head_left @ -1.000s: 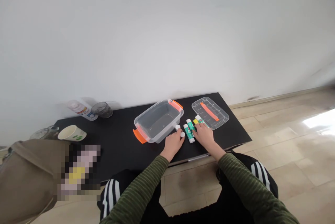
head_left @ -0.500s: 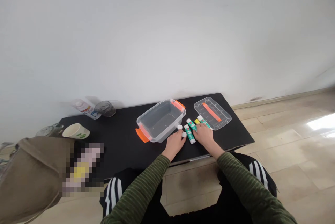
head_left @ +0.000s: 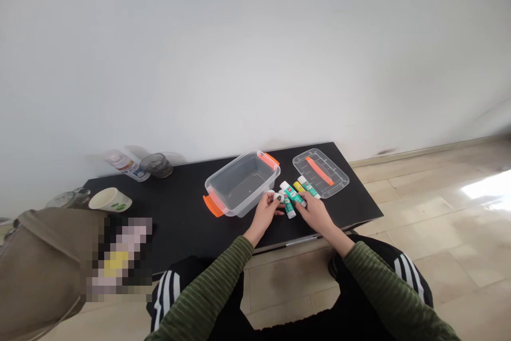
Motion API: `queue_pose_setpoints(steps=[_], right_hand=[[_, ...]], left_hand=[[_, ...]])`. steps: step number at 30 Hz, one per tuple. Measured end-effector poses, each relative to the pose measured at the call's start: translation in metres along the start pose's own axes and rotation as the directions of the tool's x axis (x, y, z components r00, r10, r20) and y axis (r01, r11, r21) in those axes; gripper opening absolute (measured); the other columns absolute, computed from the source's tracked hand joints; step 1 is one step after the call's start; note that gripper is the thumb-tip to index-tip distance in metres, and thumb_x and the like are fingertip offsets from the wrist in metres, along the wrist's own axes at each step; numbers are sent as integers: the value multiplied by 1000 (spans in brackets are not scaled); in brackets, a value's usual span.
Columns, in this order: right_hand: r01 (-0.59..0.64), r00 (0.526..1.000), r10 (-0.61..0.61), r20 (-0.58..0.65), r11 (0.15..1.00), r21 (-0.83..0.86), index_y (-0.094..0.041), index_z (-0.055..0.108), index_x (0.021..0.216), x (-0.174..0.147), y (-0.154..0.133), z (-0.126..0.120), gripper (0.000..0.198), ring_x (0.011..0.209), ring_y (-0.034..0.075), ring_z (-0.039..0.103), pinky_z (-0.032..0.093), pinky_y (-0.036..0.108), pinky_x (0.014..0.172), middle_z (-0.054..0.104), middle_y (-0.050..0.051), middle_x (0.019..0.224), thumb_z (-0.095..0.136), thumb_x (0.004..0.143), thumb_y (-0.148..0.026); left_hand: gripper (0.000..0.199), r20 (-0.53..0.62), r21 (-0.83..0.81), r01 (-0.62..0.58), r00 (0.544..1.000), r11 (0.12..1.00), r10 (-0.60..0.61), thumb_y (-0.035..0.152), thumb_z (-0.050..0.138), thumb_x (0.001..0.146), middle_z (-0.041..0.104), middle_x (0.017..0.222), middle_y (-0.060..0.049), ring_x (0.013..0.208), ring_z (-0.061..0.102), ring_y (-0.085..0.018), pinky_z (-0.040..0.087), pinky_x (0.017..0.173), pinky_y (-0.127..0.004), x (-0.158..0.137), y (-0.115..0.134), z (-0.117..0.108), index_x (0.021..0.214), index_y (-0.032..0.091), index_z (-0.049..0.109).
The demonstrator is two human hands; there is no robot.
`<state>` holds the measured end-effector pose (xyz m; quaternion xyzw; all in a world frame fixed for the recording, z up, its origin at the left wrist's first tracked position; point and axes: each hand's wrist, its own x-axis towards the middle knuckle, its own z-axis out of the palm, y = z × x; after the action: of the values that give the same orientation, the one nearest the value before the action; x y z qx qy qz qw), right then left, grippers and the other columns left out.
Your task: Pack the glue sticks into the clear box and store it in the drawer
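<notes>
My left hand [head_left: 264, 212] pinches a white cap [head_left: 278, 198] between thumb and fingers, close to the box's front side. My right hand [head_left: 316, 214] is closed on the lower end of a green and white glue stick [head_left: 291, 191], lifted and tilted toward the left hand. Under it, a second green glue stick [head_left: 290, 211] lies on the table, its upper end partly covered. Just beyond the right hand lie a yellow glue stick [head_left: 298, 186] and another green and white glue stick [head_left: 308, 186]. The clear plastic box [head_left: 239, 207] stands uncovered behind my left hand.
The clear lid [head_left: 340, 181] with an orange handle lies at the table's right end. On the left of the black table [head_left: 179, 234] are a paper cup [head_left: 109, 200], a dark glass [head_left: 157, 165], a spray can [head_left: 125, 164] and a brown bag [head_left: 51, 266]. A wall rises behind.
My right hand has picked up a green glue stick and brought it left. My left hand has risen from the table, a white cap pinched in its fingers. The view shifted slightly.
</notes>
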<state>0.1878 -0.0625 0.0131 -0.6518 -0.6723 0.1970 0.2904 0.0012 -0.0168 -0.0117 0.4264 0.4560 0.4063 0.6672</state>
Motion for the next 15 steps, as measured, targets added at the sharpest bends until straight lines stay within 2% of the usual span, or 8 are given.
queue_pose_setpoints(steps=[3, 6, 10, 15], right_hand=[[61, 998, -61, -4, 995, 81, -19, 60, 114, -3, 1, -2, 26, 90, 23, 68, 48, 33, 80, 72, 9, 103, 52, 92, -30], [76, 997, -79, 17, 992, 105, -19, 59, 114, -3, 1, -3, 25, 87, 22, 68, 49, 32, 79, 72, 8, 100, 54, 91, -29], [141, 989, -145, 35, 985, 101, -20, 60, 114, -3, 3, -1, 25, 97, 22, 67, 49, 33, 85, 71, 8, 104, 55, 91, -29], [184, 981, -187, 46, 981, 67, -22, 60, 117, -3, 7, -1, 28, 106, 23, 65, 49, 36, 92, 70, 9, 110, 57, 91, -32]], left_hand=[[35, 32, -310, 34, 999, 950, -26, 38, 77, 79, 68, 103, -6, 94, 71, -20, 57, 84, -35, 1, 1, 1, 98, 19, 55], [23, 22, -483, 67, 998, 873, -64, 29, 76, 82, 71, 101, -6, 96, 72, -19, 53, 97, -39, 1, 3, 0, 93, 17, 59], [16, 11, -570, 65, 997, 819, -72, 24, 71, 86, 73, 100, -6, 94, 71, -17, 52, 101, -38, 2, 5, -1, 99, 16, 65], [23, 20, -546, 78, 997, 834, -81, 22, 69, 87, 73, 103, -6, 92, 71, -15, 54, 96, -34, 2, 8, -2, 110, 16, 68]])
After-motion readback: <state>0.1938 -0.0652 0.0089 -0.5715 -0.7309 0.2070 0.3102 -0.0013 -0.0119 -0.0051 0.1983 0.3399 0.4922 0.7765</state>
